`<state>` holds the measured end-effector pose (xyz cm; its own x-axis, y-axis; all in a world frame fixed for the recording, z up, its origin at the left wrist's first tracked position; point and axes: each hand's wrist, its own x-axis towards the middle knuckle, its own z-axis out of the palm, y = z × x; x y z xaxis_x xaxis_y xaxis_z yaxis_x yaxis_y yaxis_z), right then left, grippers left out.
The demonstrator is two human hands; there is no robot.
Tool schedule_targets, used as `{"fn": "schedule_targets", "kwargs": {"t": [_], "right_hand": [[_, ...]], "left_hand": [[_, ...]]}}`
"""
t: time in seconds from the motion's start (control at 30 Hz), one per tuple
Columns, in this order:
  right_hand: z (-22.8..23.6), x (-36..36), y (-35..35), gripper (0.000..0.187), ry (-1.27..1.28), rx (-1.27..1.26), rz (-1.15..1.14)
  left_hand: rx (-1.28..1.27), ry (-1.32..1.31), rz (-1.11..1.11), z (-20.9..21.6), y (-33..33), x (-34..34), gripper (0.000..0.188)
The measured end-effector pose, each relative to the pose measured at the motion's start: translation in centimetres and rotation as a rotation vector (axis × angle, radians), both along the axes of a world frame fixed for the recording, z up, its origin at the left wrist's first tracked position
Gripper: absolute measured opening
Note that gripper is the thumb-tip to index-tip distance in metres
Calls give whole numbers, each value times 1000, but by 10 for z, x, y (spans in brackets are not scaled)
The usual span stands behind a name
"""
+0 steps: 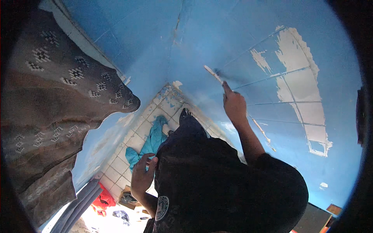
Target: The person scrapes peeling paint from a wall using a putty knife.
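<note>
My right hand (234, 105) is raised to the blue wall (217, 35) on the right side. It grips a thin, pale, straight tool (213, 73) lying close to the painted surface, with the index finger stretched along it; its exact kind cannot be made out. Dark blur shows beside the tool. Further right, a large patch of pale tile (301, 77) lies bare where the blue paint is gone, with ragged edges. My left hand (143, 176) hangs low beside my dark shirt, fingers loosely curled and apart, with nothing visible in it.
A dark patterned cloth (58, 101) hangs at the left. Teal fabric (151, 139) lies on the tiled floor (116, 165) near my feet. Behind it are a red cloth (103, 197) and a small open box (128, 198). Two walls meet in a corner ahead.
</note>
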<state>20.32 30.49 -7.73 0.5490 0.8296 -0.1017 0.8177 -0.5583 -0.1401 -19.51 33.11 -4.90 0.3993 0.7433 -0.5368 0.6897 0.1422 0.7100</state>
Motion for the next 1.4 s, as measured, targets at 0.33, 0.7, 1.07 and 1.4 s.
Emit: {"fn": "schedule_targets", "kwargs": {"t": [0.33, 0.7, 1.07, 1.4], "right_hand": [[-13, 8, 4, 53, -33, -57, -100], [-8, -5, 23, 61, -8, -156, -167], [-10, -32, 25, 60, 53, -143, -51], [-26, -21, 0, 45, 129, -242, -190]], "left_hand": [[119, -11, -83, 10, 43, 6, 38], [178, 68, -224, 2, 45, -2, 29], [185, 84, -107, 21, 38, -19, 27], [83, 141, -311, 22, 51, 5, 34]]}}
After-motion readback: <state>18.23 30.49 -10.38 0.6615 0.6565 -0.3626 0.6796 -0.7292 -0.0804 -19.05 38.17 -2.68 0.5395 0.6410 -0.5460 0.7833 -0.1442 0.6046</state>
